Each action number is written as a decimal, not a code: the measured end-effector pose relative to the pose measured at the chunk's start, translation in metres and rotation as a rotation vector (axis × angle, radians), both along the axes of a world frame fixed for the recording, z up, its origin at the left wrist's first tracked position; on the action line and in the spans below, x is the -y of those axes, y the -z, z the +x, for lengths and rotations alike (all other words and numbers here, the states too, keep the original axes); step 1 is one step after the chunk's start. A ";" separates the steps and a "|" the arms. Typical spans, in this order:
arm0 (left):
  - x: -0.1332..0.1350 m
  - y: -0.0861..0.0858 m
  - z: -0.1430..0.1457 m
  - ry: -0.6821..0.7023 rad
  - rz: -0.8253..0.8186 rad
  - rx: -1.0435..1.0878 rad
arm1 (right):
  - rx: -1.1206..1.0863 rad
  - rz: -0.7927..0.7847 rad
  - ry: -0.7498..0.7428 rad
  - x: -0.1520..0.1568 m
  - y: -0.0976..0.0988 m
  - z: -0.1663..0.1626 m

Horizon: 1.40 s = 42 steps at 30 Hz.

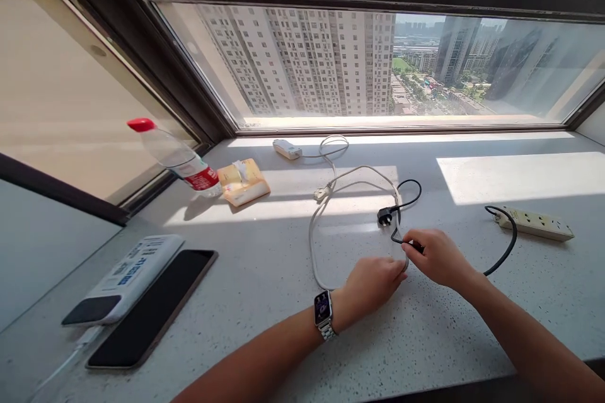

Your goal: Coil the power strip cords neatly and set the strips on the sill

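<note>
My left hand, with a watch on its wrist, is closed on the white cable, which lies in a wide loop on the speckled sill. Just to the right, my right hand pinches the black cable between thumb and fingers. Both hands are close together where the two cables cross. Beyond them lies a black plug with its prongs showing, beside a curl of black cable. A white plug rests on the loop's far left side. My palms hide part of both cables.
A white power strip lies near the window, another power strip at right. On the left are a tilted bottle with a red cap, a tissue pack, a white power bank and a dark phone.
</note>
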<state>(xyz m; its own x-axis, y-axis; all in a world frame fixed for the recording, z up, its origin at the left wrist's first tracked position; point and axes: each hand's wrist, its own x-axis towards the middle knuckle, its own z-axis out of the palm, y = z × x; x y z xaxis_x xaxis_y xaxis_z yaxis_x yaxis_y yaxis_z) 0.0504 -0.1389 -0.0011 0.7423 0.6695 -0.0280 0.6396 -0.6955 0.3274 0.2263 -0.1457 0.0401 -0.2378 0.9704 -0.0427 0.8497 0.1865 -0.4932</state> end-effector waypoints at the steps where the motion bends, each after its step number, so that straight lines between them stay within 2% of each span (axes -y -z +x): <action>1: 0.003 0.003 0.003 -0.001 0.031 -0.016 | 0.037 -0.003 -0.033 -0.002 -0.003 -0.002; 3: 0.006 0.007 0.005 -0.001 0.064 0.025 | 0.132 -0.019 -0.084 -0.004 -0.008 -0.007; 6: 0.001 0.004 0.000 -0.028 0.048 0.239 | 0.221 -0.064 -0.129 -0.005 -0.012 -0.009; 9: -0.015 -0.004 -0.011 -0.132 -0.003 0.425 | 0.216 -0.108 -0.188 -0.003 -0.008 -0.004; 12: -0.038 -0.008 -0.015 -0.268 0.011 0.446 | 0.210 -0.144 -0.234 -0.002 -0.002 0.003; 15: -0.064 -0.007 -0.008 -0.344 0.032 0.330 | 0.179 -0.137 -0.244 -0.003 0.004 0.008; 19: -0.098 -0.007 0.002 -0.303 -0.050 0.195 | 0.102 -0.074 -0.305 -0.004 0.014 0.015; 23: -0.127 -0.014 -0.007 -0.278 -0.123 0.313 | -0.106 -0.027 -0.405 -0.002 0.027 0.027; 26: -0.136 -0.015 -0.015 -0.290 -0.201 0.391 | -0.231 0.023 -0.379 -0.001 0.034 0.032; 28: -0.135 -0.013 -0.014 -0.287 -0.241 0.499 | -0.231 0.026 -0.381 -0.002 0.037 0.031; 31: -0.133 -0.009 0.000 -0.275 -0.198 0.773 | -0.196 0.025 -0.435 -0.003 0.040 0.027; 34: -0.137 -0.013 0.021 -0.156 -0.102 0.921 | -0.214 0.055 -0.497 -0.004 0.043 0.024; 36: -0.145 -0.022 0.035 -0.054 0.012 0.855 | -0.234 0.091 -0.544 -0.003 0.043 0.024; 38: -0.154 -0.032 0.046 -0.006 0.106 0.684 | -0.237 0.138 -0.586 -0.003 0.044 0.024; 42: -0.171 -0.046 0.060 -0.156 0.119 0.236 | -0.240 0.206 -0.623 -0.001 0.043 0.022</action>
